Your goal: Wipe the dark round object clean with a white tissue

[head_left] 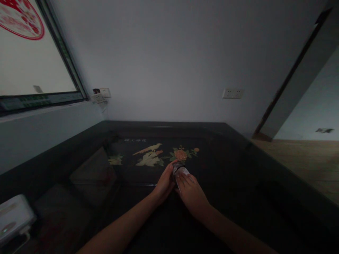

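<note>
Both my hands meet over the middle of a black glossy table (pixel 238 169). My left hand (pixel 164 183) is curled around the left side of a small shiny object, perhaps a wrapped packet (pixel 180 170). My right hand (pixel 191 193) lies over the object's near side with its fingers pressed on it. The room is dim and the object is mostly hidden, so I cannot name it for certain. Just beyond the hands the tabletop carries an inlaid picture of a bird (pixel 148 157) and a flower (pixel 181 154).
A white device (pixel 13 215) with a cable sits at the table's near left edge. A window (pixel 29 60) fills the left wall. Wall sockets (pixel 102 94) and another socket plate (pixel 232 93) are on the walls. A doorway and wooden floor (pixel 304 158) lie to the right.
</note>
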### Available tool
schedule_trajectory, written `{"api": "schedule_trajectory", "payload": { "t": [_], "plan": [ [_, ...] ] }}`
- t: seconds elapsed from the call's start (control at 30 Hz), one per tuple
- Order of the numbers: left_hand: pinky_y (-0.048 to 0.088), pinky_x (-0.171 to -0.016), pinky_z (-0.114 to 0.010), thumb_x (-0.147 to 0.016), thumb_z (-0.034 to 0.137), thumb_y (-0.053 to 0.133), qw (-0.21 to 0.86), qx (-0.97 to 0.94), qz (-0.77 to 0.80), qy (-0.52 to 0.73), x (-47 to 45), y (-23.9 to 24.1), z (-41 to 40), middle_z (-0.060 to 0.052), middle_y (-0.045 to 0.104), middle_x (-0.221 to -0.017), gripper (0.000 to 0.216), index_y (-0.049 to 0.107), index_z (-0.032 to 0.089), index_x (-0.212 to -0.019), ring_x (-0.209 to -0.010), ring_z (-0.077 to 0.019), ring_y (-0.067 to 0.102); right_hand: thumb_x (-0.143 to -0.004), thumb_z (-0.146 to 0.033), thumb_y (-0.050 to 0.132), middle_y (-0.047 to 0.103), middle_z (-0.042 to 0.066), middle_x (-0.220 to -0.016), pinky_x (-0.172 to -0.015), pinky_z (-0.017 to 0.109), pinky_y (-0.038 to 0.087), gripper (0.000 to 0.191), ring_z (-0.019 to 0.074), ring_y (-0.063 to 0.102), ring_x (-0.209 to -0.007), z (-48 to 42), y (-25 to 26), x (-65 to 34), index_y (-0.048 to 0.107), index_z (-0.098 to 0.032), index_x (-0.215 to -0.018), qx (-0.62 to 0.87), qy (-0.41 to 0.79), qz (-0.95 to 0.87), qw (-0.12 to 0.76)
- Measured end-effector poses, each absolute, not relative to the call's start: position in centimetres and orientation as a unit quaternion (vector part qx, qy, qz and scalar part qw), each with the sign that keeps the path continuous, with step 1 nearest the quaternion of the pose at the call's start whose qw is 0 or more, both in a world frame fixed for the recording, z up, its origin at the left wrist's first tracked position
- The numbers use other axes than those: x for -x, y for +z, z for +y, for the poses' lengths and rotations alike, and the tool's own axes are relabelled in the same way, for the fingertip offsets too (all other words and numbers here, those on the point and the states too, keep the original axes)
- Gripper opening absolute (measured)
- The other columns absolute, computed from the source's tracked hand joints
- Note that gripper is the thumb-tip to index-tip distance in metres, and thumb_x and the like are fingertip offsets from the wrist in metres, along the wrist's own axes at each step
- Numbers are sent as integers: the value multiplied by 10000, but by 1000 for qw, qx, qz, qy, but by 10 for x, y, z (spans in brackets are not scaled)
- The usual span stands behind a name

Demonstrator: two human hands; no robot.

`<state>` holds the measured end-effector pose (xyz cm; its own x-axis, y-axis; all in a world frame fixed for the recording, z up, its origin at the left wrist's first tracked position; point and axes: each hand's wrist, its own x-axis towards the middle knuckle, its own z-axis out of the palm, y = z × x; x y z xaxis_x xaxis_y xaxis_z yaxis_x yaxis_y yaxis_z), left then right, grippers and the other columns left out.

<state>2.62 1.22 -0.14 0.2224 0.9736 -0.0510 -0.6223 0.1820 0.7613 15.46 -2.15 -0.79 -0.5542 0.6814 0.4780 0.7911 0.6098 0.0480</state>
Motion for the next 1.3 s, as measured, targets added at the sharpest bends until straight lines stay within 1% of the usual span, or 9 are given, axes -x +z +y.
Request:
{"api": "schedule_trajectory", "payload": {
  "t": [0.17,0.33,0.47,0.57,0.7,0.8,0.9,1.1,1.3],
  "plan": [
    [431,-888,-304,-812,407,614,710,-325,279,559,-26,3,9,-72,654,-1113,427,572,204,-1185,-972,-190,601,-917,-208,408,660,166,-1097,-930,433,428,298,272,598,-1026,-28,13,-158,598,-90,-1114,432,124,-847,283],
    [443,-861,-297,-827,403,592,713,-319,274,561,-26,-1,11,-64,661,-1076,412,574,206,-1189,-935,-182,604,-878,-455,471,659,66,-842,-724,313,459,397,205,599,-783,-24,20,-159,620,-117,-1026,402,507,-651,395],
    [452,-844,-306,-821,402,597,713,-308,278,565,-26,-3,12,-62,658,-1067,409,576,207,-1180,-928,-188,597,-810,-495,549,643,47,-784,-686,297,456,447,192,595,-728,-21,16,-157,600,-116,-1041,364,603,-534,469],
    [441,-867,-311,-822,414,594,708,-322,276,565,-27,-2,11,-68,650,-1094,419,578,207,-1187,-958,-196,591,-865,-466,482,632,41,-745,-624,281,447,384,176,579,-672,-23,17,-160,601,-122,-987,405,524,-618,423],
    [427,-890,-316,-809,415,611,705,-327,275,566,-28,1,10,-72,658,-1076,424,586,198,-1173,-950,-196,604,-952,-371,365,668,82,-827,-701,302,474,345,191,611,-748,-26,19,-164,612,-132,-917,441,255,-802,311],
    [432,-891,-328,-812,413,612,713,-320,270,562,-28,2,10,-77,663,-1075,420,582,200,-1173,-951,-201,612,-926,-331,463,674,153,-1045,-880,391,475,302,257,626,-969,-25,14,-162,603,-113,-1081,422,51,-873,239],
    [425,-912,-324,-809,408,618,713,-317,268,565,-28,0,11,-73,664,-1089,405,591,203,-1157,-991,-204,606,-854,-326,595,611,224,-1200,-996,449,429,451,315,575,-1128,-24,4,-158,560,-43,-1204,422,-67,-884,189],
    [414,-928,-330,-790,431,633,709,-321,276,564,-28,-3,12,-71,673,-1083,446,583,207,-1172,-1016,-212,603,-762,-284,707,506,289,-1301,-1058,478,380,625,369,470,-1243,-25,-9,-154,509,49,-1252,451,-135,-864,176],
    [422,-921,-327,-796,441,622,715,-319,284,554,-27,5,7,-78,641,-1169,444,579,219,-1178,-1071,-224,582,-845,-192,576,618,235,-1188,-996,490,431,390,317,586,-1123,-24,0,-157,568,-16,-1193,428,-68,-879,202]
  ]
}}
